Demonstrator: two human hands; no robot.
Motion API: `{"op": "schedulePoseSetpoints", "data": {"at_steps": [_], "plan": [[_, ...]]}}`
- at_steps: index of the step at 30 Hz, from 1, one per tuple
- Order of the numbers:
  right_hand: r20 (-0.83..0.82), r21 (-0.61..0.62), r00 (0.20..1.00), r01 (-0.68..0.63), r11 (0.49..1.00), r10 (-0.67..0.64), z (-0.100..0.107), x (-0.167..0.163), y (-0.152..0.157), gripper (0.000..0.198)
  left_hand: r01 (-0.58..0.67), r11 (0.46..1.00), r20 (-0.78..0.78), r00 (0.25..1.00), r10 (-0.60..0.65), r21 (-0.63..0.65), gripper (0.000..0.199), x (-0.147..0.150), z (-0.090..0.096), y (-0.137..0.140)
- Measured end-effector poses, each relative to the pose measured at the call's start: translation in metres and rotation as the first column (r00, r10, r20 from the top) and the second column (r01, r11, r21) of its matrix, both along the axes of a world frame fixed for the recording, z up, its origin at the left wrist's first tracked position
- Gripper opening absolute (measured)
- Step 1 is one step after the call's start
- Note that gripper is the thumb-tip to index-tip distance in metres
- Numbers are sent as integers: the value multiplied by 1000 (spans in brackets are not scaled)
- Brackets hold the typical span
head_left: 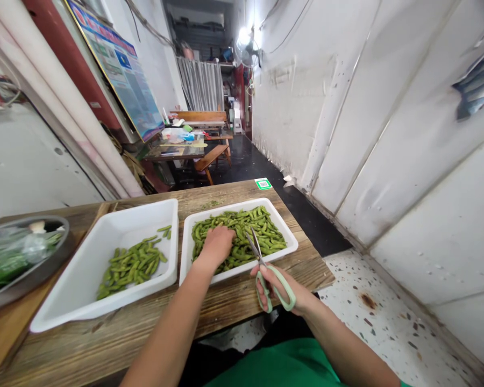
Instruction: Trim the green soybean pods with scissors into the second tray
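Observation:
My left hand reaches into the right white tray, its fingers curled down among green edamame pods. What they pinch, if anything, is hidden behind the hand. At the tray's near right edge, my right hand grips scissors with pale green handles. The blades stand slightly apart and point over the pods. To the left, a deeper white tray holds a smaller heap of edamame pods, gathered toward its near right part.
Both trays rest on a wooden table. A metal basin with bagged greens stands at its left. A green QR card lies at the far corner. Beyond are a cluttered low table and a wooden bench; a white wall runs along the right.

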State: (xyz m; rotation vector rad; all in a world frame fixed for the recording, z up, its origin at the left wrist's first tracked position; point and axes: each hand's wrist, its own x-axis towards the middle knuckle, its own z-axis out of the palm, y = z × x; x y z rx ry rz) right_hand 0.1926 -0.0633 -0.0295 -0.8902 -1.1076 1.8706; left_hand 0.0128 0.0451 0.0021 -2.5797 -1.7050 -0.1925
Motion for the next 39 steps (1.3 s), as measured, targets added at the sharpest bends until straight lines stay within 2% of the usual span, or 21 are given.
{"op": "schedulePoseSetpoints", "data": {"at_steps": [2,4,7,9,10,12,18,23,26,29,33,36,39], "plan": [[8,10,1000,3,1000,-3,0,0,0,45,-33,999,54,998,32,10,12,-6,-2,0],[14,17,1000,4,1000,-4,1,-1,1,44,-29,1000,204,979,28,4,12,-12,-1,-1],[45,30,999,-5,1000,4,1,-2,1,44,47,994,508,862,11,-101,22,-16,0,-7],[79,44,997,-15,999,12,1,-2,2,44,101,979,621,783,34,-180,27,-16,1,-13],[93,50,996,-17,999,13,2,-2,1,44,117,973,638,769,40,-201,28,-14,1,-16],[110,53,994,-14,999,8,3,-2,1,45,129,969,607,794,27,-211,29,-11,1,-22],[95,24,995,41,999,-43,6,-1,0,47,72,983,326,945,-14,-166,23,6,1,-31],[100,41,994,33,999,-37,7,1,-1,46,144,983,207,971,-118,-114,13,12,1,-25],[95,42,995,40,998,-43,5,3,-1,45,119,981,243,967,-80,-151,9,10,4,-23],[101,40,994,48,998,-52,3,4,0,44,141,966,449,893,-31,-215,9,8,9,-25],[152,64,987,39,997,-48,1,4,1,44,227,928,715,697,58,-296,18,7,15,-36],[185,86,982,27,996,-43,4,3,1,44,253,897,774,617,140,-363,23,9,21,-43],[206,111,978,15,994,-37,9,4,-1,43,253,879,785,589,191,-404,25,8,25,-47]]}}
